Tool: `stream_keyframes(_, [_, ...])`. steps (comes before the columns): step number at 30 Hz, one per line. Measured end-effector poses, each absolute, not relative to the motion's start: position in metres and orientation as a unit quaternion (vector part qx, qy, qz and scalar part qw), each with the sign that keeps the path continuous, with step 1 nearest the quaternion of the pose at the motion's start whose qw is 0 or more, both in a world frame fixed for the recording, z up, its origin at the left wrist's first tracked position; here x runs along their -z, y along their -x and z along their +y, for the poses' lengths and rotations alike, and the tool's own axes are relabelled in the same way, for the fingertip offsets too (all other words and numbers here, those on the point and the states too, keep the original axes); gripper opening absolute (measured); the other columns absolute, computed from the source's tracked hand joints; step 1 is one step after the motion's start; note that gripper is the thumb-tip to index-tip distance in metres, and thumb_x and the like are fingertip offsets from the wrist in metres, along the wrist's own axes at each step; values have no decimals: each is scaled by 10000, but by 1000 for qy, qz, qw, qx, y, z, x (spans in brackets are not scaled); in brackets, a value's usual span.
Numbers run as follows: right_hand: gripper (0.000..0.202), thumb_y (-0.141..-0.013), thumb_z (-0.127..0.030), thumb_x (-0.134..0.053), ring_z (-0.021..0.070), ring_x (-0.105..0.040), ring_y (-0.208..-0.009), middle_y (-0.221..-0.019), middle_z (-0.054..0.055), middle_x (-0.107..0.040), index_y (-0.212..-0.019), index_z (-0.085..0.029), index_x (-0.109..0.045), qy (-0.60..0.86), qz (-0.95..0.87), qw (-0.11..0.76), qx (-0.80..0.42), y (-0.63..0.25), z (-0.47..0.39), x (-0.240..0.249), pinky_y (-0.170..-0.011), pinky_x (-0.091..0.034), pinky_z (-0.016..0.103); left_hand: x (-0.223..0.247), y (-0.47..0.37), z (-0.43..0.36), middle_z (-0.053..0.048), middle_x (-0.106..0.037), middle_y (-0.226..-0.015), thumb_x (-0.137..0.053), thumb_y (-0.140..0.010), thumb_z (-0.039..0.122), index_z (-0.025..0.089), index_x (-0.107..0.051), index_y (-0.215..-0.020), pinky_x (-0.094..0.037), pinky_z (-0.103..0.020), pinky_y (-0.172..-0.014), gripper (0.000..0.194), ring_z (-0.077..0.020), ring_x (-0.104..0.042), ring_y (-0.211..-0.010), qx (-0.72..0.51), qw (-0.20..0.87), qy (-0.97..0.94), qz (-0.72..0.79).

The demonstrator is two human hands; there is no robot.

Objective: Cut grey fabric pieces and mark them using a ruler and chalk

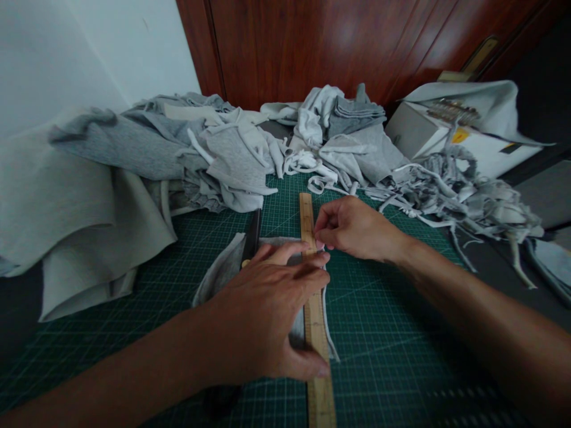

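Observation:
A wooden ruler [317, 324] lies lengthwise over a piece of grey fabric [223, 267]. My left hand [267, 303] is spread across the ruler, fingers and thumb pressing it down. A narrow fabric strip [329, 333] runs along the ruler's right edge. At the strip's far end my right hand [345, 229] is closed in a pinch beside the ruler, apparently on the strip's tip; the fingertips partly hide it. Scissors [253, 232] lie on the fabric left of the ruler, blades pointing away, with their middle hidden under my left hand and forearm.
A green cutting mat [392, 351] with grid lines covers the table. Heaped grey fabric [156, 142] stands at the left and back. Tangled fabric scraps [473, 190] lie at the right, before a white box [423, 128] with metal pieces on top. Behind is a reddish-brown wooden door [312, 47].

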State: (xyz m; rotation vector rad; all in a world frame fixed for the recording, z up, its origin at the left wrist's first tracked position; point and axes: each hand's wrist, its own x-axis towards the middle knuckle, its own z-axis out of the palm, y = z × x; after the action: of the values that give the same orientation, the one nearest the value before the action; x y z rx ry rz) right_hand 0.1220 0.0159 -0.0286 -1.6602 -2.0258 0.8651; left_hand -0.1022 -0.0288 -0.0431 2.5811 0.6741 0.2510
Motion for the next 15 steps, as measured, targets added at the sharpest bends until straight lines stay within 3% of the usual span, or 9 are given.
stream_keyframes(7, [107, -751, -70, -654, 128, -570, -522, -654, 22, -722, -732, -165, -699, 629, -703, 250, -220, -120, 18, 35, -487, -378, 256, 42, 103, -29, -104, -482, -1669, -873, -684, 641, 214, -652, -1388, -256, -659, -1271, 853, -435, -332, -1573, -81, 238, -935, 250])
stream_keyframes(11, [72, -767, -111, -666, 136, -581, -522, -643, 28, -717, -737, -166, -702, 626, -689, 283, -229, -124, 14, 33, -488, -392, 260, 42, 102, -30, -119, -472, -1674, -893, -681, 605, 205, -644, -1402, -248, -671, -1271, 861, -441, -329, -1575, -81, 227, -938, 250])
stream_keyframes(15, [100, -735, -83, -655, 137, -591, -534, -626, 12, -705, -718, -170, -699, 608, -708, 261, -248, -123, 7, 28, -499, -405, 257, 42, 102, -29, -119, -500, -1654, -867, -698, 629, 194, -649, -1403, -282, -628, -1271, 857, -430, -354, -1563, -91, 220, -940, 242])
